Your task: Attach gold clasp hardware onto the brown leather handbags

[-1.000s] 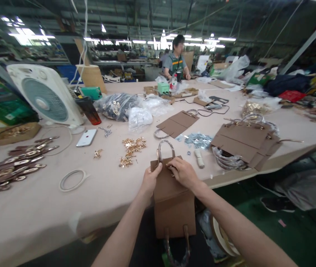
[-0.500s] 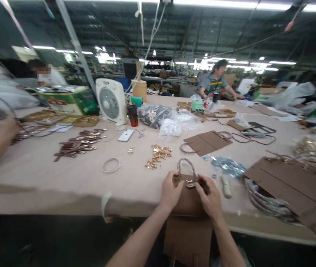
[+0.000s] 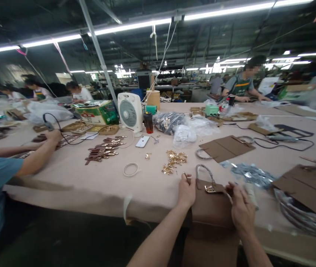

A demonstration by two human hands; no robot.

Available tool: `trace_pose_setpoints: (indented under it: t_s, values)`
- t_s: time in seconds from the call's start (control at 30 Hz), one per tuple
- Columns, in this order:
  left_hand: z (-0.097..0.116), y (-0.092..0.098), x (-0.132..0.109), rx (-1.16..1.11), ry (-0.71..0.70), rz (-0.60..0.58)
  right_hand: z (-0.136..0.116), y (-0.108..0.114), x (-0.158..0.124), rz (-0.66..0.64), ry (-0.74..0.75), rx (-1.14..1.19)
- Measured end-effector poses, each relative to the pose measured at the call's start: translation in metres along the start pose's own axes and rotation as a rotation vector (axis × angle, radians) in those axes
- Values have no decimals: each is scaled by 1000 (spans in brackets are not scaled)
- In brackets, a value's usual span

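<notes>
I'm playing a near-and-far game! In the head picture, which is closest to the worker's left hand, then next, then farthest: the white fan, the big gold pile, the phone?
From the left hand:
1. Big gold pile: just beyond it, slightly left.
2. Phone: farther off, more to the left.
3. White fan: behind the phone, also left.

The bare left forearm (image 3: 158, 235) slants rightward from the bottom middle of the frame to the left grip (image 3: 187, 192), fingers curled in; at lower right, the right forearm (image 3: 256, 249) leans left beneath the right grip (image 3: 243, 207), fingers bent and bunched.
</notes>
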State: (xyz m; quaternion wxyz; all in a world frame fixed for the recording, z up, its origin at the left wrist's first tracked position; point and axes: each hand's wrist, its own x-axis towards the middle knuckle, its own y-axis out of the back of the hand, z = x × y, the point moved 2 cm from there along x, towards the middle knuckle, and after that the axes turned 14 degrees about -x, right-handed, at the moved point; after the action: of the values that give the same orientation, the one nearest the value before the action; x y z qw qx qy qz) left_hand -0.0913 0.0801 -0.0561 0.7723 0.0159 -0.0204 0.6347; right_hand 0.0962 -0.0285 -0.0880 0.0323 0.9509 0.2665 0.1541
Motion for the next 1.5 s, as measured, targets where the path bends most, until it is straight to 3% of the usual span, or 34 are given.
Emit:
trace_pose_setpoints:
  t_s: [0.07, 0.17, 0.27, 0.4, 0.5, 0.67, 0.77, 0.87, 0.97, 1.07, 1.27, 1.37, 1.5]
  values:
    - [-1, -1, 4, 3, -7, -29, 6, 0, 3, 71, -93, 172]
    - [0, 5, 6, 12, -32, -87, 4, 1, 2, 119, -108, 188]
    - [2, 20, 10, 41, -68, -134, -7, 0, -5, 54, -46, 68]
    - [-7, 40, 25, 273, -207, -103, -19, -6, -2, -11, -10, -18]
    - [-18, 45, 33, 331, -220, -82, -20, -2, 13, 17, 36, -160]
    - [-23, 43, 33, 343, -190, -91, -19, 23, 53, 121, 150, -397]
    - [-18, 41, 30, 307, -173, -85, -17, 31, 75, 43, 193, -467]
    - [-11, 38, 21, 300, -158, -97, -22, 24, 86, -48, 204, -491]
    - [-3, 34, 13, 368, -176, -118, -37, 0, 86, -117, 251, -465]
    - [2, 32, 7, 483, -195, -121, -64, -40, 78, -233, 367, -393]
    - [8, 33, 3, 521, -193, -135, -118, -138, 46, -726, 592, -350]
    - [4, 33, 5, 550, -160, -140, -122, -183, 33, -977, 655, -585]
    - [-5, 34, 10, 609, -38, -131, -113, -220, 22, -1056, 684, -805]
